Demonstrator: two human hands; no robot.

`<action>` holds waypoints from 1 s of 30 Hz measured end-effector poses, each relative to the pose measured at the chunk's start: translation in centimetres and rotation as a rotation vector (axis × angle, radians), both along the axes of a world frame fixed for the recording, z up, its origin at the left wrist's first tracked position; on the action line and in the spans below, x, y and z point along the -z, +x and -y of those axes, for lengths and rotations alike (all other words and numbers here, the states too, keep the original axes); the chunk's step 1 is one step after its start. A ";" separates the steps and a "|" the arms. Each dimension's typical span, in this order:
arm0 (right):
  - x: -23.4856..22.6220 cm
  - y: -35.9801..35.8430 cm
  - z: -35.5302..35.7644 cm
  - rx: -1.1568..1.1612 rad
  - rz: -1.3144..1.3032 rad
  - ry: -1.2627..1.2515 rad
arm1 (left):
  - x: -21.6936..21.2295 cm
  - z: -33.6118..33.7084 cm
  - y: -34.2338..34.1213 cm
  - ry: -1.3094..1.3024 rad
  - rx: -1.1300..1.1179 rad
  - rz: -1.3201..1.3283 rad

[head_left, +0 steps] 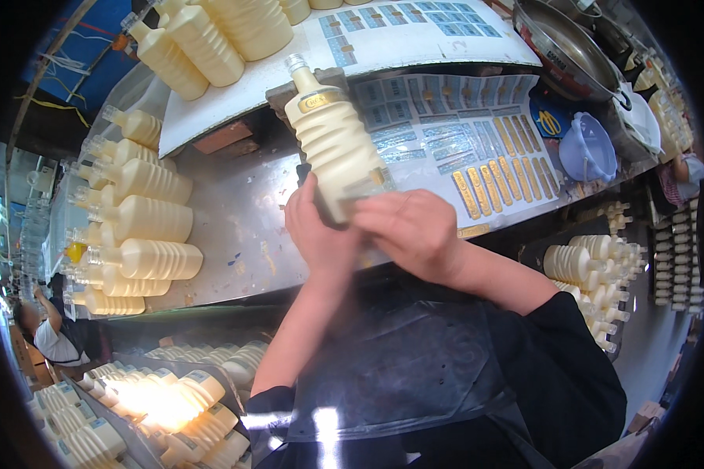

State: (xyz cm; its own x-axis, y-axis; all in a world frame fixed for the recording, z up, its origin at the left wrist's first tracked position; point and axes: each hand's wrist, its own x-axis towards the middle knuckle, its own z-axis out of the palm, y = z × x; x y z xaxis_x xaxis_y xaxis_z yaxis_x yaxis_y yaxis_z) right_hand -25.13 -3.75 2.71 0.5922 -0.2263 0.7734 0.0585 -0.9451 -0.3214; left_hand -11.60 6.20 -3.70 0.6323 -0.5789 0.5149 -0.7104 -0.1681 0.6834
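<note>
A cream-coloured ribbed bottle (336, 144) with a clear threaded neck and a gold plate on its shoulder lies tilted, neck pointing away from me. Its upper part rests on a dark block-like support (283, 95). My left hand (319, 230) is closed round the bottle's base from the left, thumb along its side. My right hand (414, 230) has its fingers bent together at the lower right of the bottle, against a pale label (374, 184) with a gold mark. Motion blurs both hands slightly, and the fingertips under the base are hidden.
Sheets of blue labels (438, 144) and rows of gold strips (493, 184) lie right of the bottle. Cream bottles (145, 223) line the metal table's left; others stand on a white board (289, 70). A lilac bucket (588, 148), scissors (548, 122) and a large pan (571, 51) sit right.
</note>
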 end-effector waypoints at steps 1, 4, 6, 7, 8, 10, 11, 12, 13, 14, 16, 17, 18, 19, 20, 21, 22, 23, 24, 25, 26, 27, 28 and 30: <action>0.1 0.5 -0.3 -0.034 0.048 -0.035 | 0.5 0.2 -0.1 0.001 -0.019 0.007; -1.7 0.6 0.0 -0.017 0.021 -0.051 | -0.2 0.3 -0.4 0.001 -0.027 -0.035; -2.9 0.6 0.0 0.025 -0.105 -0.085 | -1.0 0.3 -0.7 -0.018 -0.019 -0.031; -3.1 0.7 -0.5 0.010 -0.180 -0.088 | -0.5 0.1 -0.6 -0.023 -0.016 -0.028; -3.4 0.8 -1.0 0.006 -0.252 -0.094 | 0.0 0.4 -0.3 -0.030 -0.005 -0.023; -2.9 1.4 -1.5 -0.051 -0.226 -0.055 | 0.4 0.4 -0.1 -0.040 0.011 -0.012; -3.0 1.6 -1.4 -0.075 -0.240 -0.011 | 0.4 0.3 -0.2 -0.040 0.009 -0.006; -3.1 1.9 -1.4 -0.100 -0.254 0.033 | 0.3 0.2 -0.3 -0.040 0.008 -0.001; -3.3 2.0 -0.8 -0.120 -0.262 0.115 | 0.0 0.2 -0.2 -0.041 0.008 -0.016; -3.0 2.1 -0.5 -0.068 -0.223 0.164 | -0.1 0.1 -0.3 -0.044 0.008 -0.038; -1.7 2.3 0.2 0.036 -0.142 0.261 | -0.4 0.2 -0.2 -0.050 0.008 -0.082; -0.9 2.0 0.7 0.058 -0.180 0.292 | -0.2 0.1 0.2 -0.068 0.032 -0.148; -0.2 1.6 1.0 0.083 -0.162 0.395 | 0.0 -0.3 0.6 -0.070 0.050 -0.174; 0.6 1.3 1.1 0.108 -0.146 0.497 | 0.3 -0.8 1.0 -0.073 0.067 -0.200; 1.3 0.9 1.2 0.147 -0.133 0.598 | 0.5 -0.9 1.2 -0.078 0.097 -0.234; 2.0 0.6 1.2 0.178 -0.099 0.619 | 0.4 -1.1 1.3 -0.052 0.096 -0.261; 2.8 0.4 1.2 0.208 -0.065 0.640 | 0.5 -1.2 1.5 -0.051 0.107 -0.267; 3.5 0.3 1.2 0.241 -0.029 0.660 | 0.7 -1.2 1.7 -0.051 0.121 -0.272; 4.3 0.4 1.2 0.250 -0.006 0.675 | 0.8 -1.3 1.9 -0.051 0.135 -0.276; 5.0 0.5 1.2 0.260 0.016 0.689 | 0.9 -1.5 2.0 -0.018 0.135 -0.311; 5.6 0.6 1.3 0.270 0.043 0.702 | 0.9 -1.7 2.1 0.015 0.137 -0.341; 6.0 0.7 1.4 0.264 0.043 0.712 | 0.9 -1.9 2.2 0.047 0.140 -0.372; 6.3 0.7 1.6 0.260 0.043 0.723 | 0.8 -2.0 2.4 0.053 0.150 -0.390; 6.8 1.0 2.4 0.260 0.026 0.810 | 0.9 -2.1 2.9 0.068 0.170 -0.435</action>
State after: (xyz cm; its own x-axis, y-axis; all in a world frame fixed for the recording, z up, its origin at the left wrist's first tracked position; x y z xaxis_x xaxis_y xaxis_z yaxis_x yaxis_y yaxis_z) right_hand -24.14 -6.16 -4.06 0.4291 -0.8421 0.3267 -0.1124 -0.4087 -0.9057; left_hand -8.74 8.32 -4.60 0.6742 -0.7161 0.1806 -0.3823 -0.1292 0.9150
